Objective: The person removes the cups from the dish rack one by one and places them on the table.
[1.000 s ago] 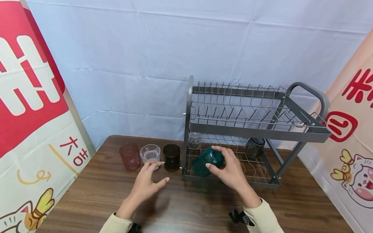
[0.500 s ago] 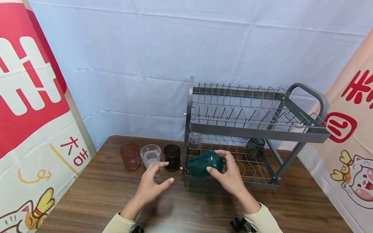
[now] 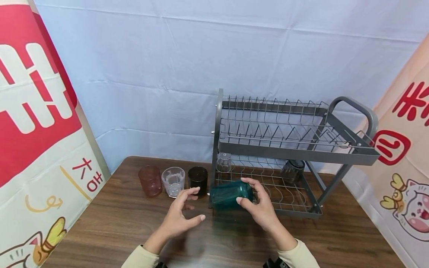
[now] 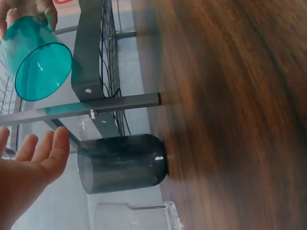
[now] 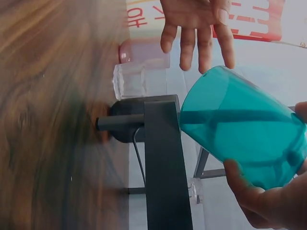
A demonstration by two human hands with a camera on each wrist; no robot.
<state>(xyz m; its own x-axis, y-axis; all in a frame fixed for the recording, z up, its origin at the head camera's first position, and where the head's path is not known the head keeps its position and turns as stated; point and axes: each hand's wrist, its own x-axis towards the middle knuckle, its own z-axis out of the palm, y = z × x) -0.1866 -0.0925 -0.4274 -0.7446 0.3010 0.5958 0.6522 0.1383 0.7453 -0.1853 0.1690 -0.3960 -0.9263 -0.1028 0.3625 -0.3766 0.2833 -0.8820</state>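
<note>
I'm holding the teal cup [image 3: 229, 196] on its side, raised off the surface [image 3: 110, 223], by the front left corner of the dish rack's [image 3: 298, 152] lower tier. Its long axis is running roughly along the rack's front edge, mouth pointing toward my left hand [image 3: 179, 217]. My right hand [image 3: 263, 208] is the nearer one, its fingers pinching the base end; my left fingers are spreading in a loose curve, holding nothing, near the rim but apart. The rack's left upright is standing close to the mouth, so I'm judging the easier room to be toward me. A black cup [image 3: 197, 174], a clear cup [image 3: 173, 181] and a red cup [image 3: 150, 181] are standing in a row toward the surface's back left corner. A small clear glass [image 3: 223, 162] and a dark glass [image 3: 292, 171] are resting on the lower tier, near its left and right edges.
</note>
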